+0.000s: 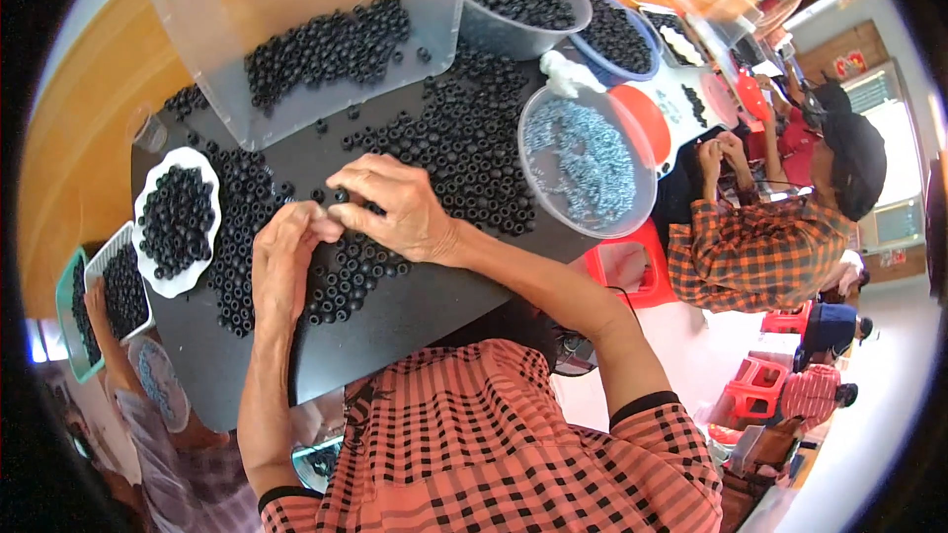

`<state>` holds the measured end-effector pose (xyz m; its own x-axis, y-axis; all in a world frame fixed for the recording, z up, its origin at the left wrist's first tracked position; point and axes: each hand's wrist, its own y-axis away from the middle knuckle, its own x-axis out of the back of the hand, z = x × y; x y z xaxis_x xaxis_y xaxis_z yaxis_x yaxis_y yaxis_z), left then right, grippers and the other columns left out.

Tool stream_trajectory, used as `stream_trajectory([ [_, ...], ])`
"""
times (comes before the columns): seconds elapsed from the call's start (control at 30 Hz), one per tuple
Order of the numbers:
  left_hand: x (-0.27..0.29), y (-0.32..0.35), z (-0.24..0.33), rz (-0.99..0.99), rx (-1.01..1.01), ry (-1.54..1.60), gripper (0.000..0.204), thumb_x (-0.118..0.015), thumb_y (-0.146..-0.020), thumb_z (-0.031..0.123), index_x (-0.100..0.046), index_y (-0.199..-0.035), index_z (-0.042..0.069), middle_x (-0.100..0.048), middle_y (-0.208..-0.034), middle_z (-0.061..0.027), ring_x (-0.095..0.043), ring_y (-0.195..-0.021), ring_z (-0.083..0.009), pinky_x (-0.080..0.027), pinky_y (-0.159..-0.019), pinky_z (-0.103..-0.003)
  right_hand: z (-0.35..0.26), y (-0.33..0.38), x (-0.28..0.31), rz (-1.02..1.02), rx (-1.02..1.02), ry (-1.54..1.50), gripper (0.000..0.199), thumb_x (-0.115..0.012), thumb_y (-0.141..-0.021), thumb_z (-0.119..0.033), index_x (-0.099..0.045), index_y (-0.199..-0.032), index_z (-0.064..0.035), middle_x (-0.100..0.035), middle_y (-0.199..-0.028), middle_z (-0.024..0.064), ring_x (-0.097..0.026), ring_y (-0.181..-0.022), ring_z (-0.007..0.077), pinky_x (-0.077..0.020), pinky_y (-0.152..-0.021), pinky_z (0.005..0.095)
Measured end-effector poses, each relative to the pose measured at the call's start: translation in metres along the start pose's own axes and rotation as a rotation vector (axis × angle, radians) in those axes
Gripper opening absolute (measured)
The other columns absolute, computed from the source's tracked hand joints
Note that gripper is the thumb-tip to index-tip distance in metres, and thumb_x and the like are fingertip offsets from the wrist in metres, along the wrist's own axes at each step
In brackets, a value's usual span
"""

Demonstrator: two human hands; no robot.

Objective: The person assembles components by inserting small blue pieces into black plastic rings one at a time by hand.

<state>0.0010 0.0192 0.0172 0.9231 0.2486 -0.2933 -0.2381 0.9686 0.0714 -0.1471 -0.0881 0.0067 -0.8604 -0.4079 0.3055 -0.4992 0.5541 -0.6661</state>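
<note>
My two hands meet over the dark tabletop point(355, 355), fingertips almost touching. My left hand point(281, 262) is curled with its fingertips pressed together; whatever they hold is hidden. My right hand point(405, 209) has thumb and forefinger bent toward each other, with a small black ring-shaped part point(341, 195) showing between them. Loose black ring-shaped parts point(346, 281) lie under and around both hands. A larger spread of the same parts point(474, 153) covers the table beyond my right hand.
A clear plastic bin point(212, 49) lies tipped, black parts inside. To the left stands a white scalloped dish point(178, 286) of them. A clear tub point(533, 168) at right holds small light-blue pieces. Bowls of black parts stand behind. Co-workers sit at right point(760, 247) and lower left point(183, 474).
</note>
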Motion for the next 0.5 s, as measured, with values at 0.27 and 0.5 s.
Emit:
stream_trajectory([
  [0.27, 0.000, 0.005, -0.004, -0.081, -0.007, 0.037, 0.023, -0.048, -0.095, 0.018, -0.060, -0.095, -0.002, -0.063, -0.086, -0.0099, -0.061, -0.083, -0.0177, -0.048, -0.081, -0.030, 0.056, -0.099, 0.155, 0.183, -0.057, 0.635, 0.024, -0.066, -0.081, -0.018, -0.068, -0.099, -0.0029, -0.066, -0.082, 0.0104, -0.060, -0.069, 0.0177, -0.0477, -0.066, 0.0288],
  [0.5, -0.003, 0.009, -0.004, -0.087, 0.074, 0.020, 0.021, -0.049, -0.094, 0.015, -0.063, -0.092, -0.002, -0.066, -0.081, -0.0082, -0.063, -0.080, -0.0145, -0.048, -0.082, -0.029, 0.048, -0.101, 0.095, 0.028, 0.017, 0.458, 0.014, -0.063, -0.083, -0.006, -0.068, -0.096, -0.0024, -0.067, -0.089, 0.0100, -0.064, -0.080, 0.0192, -0.0492, -0.074, 0.0288],
])
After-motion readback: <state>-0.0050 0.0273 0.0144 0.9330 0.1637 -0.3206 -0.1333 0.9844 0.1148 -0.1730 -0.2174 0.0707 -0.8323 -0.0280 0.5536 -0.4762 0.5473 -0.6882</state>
